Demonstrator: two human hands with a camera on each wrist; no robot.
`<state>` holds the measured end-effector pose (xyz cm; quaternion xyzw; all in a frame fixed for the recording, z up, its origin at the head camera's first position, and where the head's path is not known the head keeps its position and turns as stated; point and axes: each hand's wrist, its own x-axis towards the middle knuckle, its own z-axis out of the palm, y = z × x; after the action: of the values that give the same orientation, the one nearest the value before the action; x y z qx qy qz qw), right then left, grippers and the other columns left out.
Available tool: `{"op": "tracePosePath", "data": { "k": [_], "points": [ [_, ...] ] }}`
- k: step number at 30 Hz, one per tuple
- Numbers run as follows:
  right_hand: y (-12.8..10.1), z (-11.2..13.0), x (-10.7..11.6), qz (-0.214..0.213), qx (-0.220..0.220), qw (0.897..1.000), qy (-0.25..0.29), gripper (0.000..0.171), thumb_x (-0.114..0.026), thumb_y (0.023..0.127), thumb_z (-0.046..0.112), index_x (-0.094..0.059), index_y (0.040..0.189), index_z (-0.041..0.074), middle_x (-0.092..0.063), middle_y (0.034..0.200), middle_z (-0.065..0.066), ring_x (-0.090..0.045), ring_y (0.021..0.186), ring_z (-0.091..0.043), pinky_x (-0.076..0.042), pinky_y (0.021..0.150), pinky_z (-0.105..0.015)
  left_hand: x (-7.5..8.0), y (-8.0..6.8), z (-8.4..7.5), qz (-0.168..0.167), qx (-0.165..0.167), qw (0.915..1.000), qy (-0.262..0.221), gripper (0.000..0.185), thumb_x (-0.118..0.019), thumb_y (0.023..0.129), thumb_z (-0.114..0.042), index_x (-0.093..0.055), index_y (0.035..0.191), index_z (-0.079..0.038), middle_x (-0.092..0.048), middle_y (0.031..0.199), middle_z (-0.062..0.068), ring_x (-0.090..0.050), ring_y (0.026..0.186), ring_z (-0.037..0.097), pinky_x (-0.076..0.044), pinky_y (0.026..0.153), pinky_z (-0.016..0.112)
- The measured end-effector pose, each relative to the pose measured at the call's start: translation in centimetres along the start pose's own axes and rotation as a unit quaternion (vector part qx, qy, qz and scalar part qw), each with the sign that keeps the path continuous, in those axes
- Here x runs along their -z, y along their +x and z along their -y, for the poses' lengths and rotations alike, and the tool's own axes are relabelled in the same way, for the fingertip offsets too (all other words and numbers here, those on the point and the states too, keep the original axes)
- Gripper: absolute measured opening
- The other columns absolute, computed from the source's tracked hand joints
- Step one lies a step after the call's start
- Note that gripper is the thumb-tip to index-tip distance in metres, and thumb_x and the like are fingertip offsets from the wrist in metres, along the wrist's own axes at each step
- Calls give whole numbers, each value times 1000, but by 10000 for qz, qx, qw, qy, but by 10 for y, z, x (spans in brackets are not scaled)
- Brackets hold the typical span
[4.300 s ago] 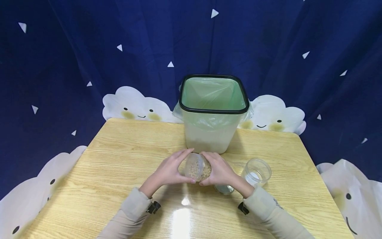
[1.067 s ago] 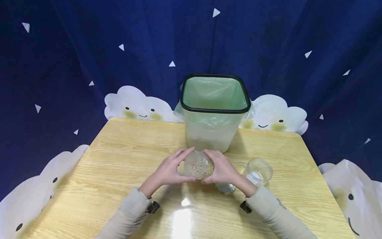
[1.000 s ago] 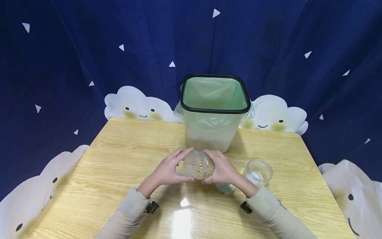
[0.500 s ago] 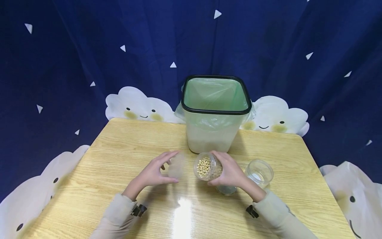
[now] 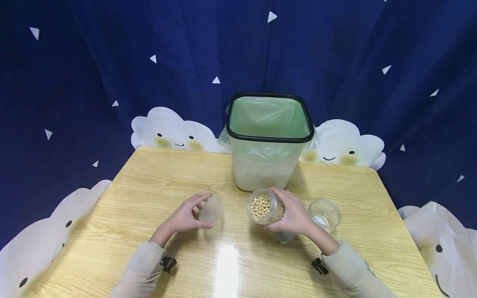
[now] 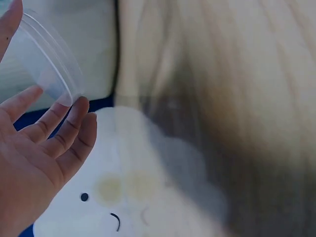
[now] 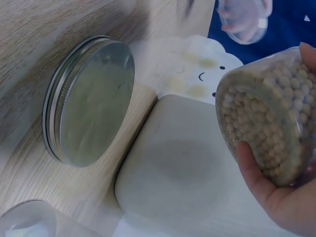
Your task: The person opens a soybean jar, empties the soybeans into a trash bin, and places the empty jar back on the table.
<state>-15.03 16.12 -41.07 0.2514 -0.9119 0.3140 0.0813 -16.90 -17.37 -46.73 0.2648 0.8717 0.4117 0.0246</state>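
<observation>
Head view: right hand (image 5: 294, 215) grips a clear plastic jar of pale round beans (image 5: 265, 207), tilted above the wooden table (image 5: 149, 194), hiding most of a metal lid (image 5: 282, 236); left hand (image 5: 182, 217) pinches a clear plastic lid (image 5: 210, 209). Left wrist view: blurred, the clear lid (image 6: 44, 64) cut off at frame edge, fingers (image 6: 74, 128) curled under it. Right wrist view: beans fill the jar (image 7: 269, 113) in the palm; the metal lid (image 7: 91, 126) lies beside the lined bin (image 7: 182, 168).

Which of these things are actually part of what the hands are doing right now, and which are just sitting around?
In hand:
- bean jar, open, gripped by the right hand
- clear lid, pinched by the left hand

Lying about:
- bin behind the hands
- empty jar at right
- metal lid on the table
</observation>
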Motion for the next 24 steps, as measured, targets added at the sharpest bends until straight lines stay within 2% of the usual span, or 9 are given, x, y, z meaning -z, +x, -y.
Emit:
{"op": "tracePosePath", "data": {
  "k": [4,7,15,20,24],
  "points": [
    [-2,-1,3,7,-200,9995,230,99,-88,43,36,-47,128,7,-53,122,-16,-50,109,-35,-41,87,-54,-2,-1,10,198,347,9990,210,89,-82,62,-38,-42,135,-6,-52,111,11,-47,85,21,-43,63,26],
    [-3,-3,6,45,-370,9983,457,100,-88,44,35,-45,130,5,-52,123,-18,-50,109,-35,-41,89,-52,-5,0,16,389,576,9972,291,88,-82,62,-36,-43,135,-5,-52,106,11,-47,86,22,-41,68,30],
    [-6,-5,14,-1,-512,9940,963,97,-89,46,32,-45,129,8,-56,118,-14,-54,104,-31,-44,85,-50,-11,0,20,538,669,9885,1244,94,-84,56,-39,-44,133,-3,-50,113,10,-50,98,27,-44,83,45],
    [-7,-7,20,-90,-584,9908,1220,98,-89,47,27,-43,131,6,-55,119,-14,-52,105,-32,-41,88,-52,-16,0,21,535,899,9834,1485,94,-85,53,-37,-46,133,-7,-49,117,9,-47,104,28,-44,83,47],
    [-8,-9,26,-198,-540,9877,1454,101,-90,48,25,-40,133,3,-54,121,-15,-51,107,-32,-37,92,-52,-11,2,16,488,828,9828,1580,92,-82,59,-41,-44,134,-5,-47,120,12,-47,107,31,-43,84,48]
  ]
}}
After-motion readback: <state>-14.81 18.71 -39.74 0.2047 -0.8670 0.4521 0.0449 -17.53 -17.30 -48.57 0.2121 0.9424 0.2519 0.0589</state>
